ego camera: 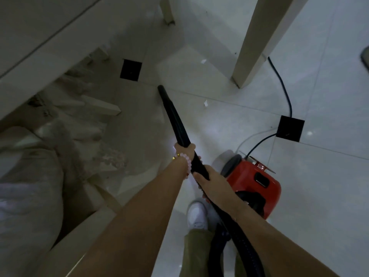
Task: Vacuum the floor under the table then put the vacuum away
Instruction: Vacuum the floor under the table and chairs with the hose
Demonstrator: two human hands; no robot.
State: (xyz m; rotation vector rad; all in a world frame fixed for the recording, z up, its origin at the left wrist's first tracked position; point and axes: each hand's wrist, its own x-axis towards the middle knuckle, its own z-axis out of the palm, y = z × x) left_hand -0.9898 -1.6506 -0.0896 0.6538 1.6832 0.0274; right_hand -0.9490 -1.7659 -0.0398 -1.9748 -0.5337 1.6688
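A black vacuum wand (174, 114) slants forward and down, and its tip rests near the pale tiled floor (229, 124) under the table. My left hand (185, 151), with a pink bead bracelet at the wrist, grips the wand further along. My right hand (211, 183) grips it just behind, where the ribbed hose (245, 248) begins. The red canister vacuum (252, 181) stands on the floor to the right of my hands. Two small white paper scraps (205, 102) lie on the tiles ahead of the tip. The table's edge (46, 62) crosses the upper left.
A cream table leg (257, 41) stands at upper right and another leg (167, 11) further back. A dark power cord (283, 90) runs past that leg toward the vacuum. Chair legs (99, 104) and a cushioned seat (30, 192) crowd the left. My white shoe (196, 214) stands below.
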